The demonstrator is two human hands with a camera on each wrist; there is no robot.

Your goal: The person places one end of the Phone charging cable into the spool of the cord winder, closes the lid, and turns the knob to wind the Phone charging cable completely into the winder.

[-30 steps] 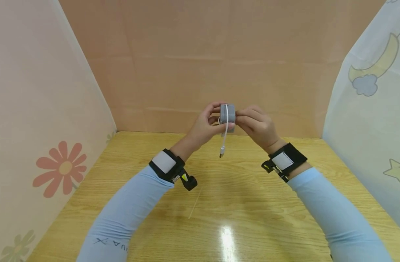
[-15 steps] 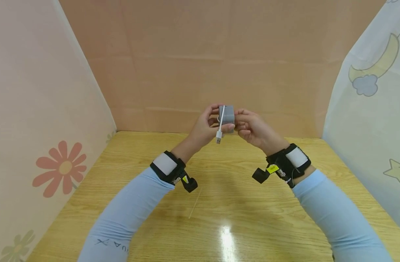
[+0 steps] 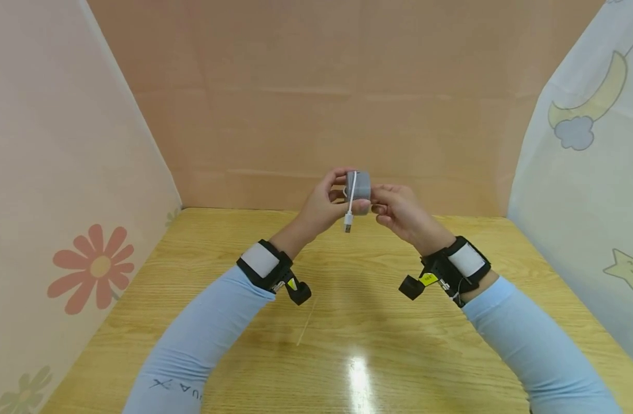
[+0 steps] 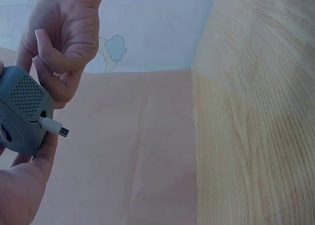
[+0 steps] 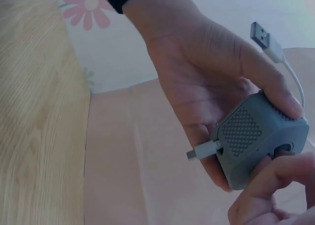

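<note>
Grey and rubbery, the little box (image 3: 359,184) is sitting above the table (image 3: 347,322) in my left hand (image 3: 321,207), which is gripping it, while my right hand (image 3: 399,210) is pinching its side, and I judge I am tucking its white cable (image 3: 350,201) away, which next calls for catching the dangling plug.

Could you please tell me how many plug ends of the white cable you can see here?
2: a large flat plug on the loose end above the left hand, and a small plug sticking out of the grey box.
</note>
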